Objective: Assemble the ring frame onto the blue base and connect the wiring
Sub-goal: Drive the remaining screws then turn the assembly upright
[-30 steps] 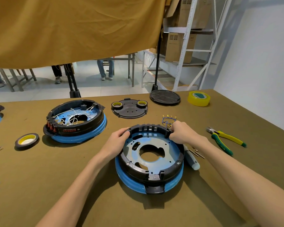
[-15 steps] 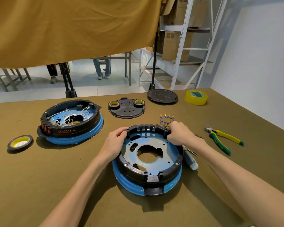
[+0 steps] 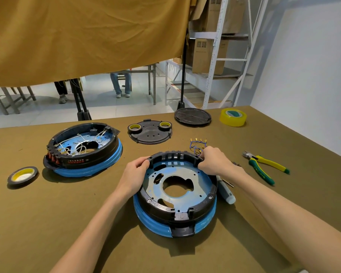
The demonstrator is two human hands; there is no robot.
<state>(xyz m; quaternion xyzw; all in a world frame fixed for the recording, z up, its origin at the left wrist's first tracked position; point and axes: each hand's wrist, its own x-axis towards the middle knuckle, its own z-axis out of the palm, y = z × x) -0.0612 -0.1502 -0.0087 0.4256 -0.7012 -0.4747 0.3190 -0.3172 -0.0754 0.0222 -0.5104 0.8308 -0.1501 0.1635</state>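
both hands (image 3: 135, 174) keep gripping, nothing shifted

Ring frame (image 3: 205, 205): black plastic, semi-gloss. Base (image 3: 150, 223): glossy blue plastic rim with a matt blue plate inside. Worktop (image 3: 47, 223): covered in matt olive cloth. Pliers (image 3: 264, 170): at 3 o'clock, metal nose, smooth yellow-green grips.

Red print on the black side of the wired unit (image 3: 83, 150), at 10 o'clock, too blurred to read; lettering on pliers (image 3: 261, 170) handle, 3 o'clock, likewise illegible.
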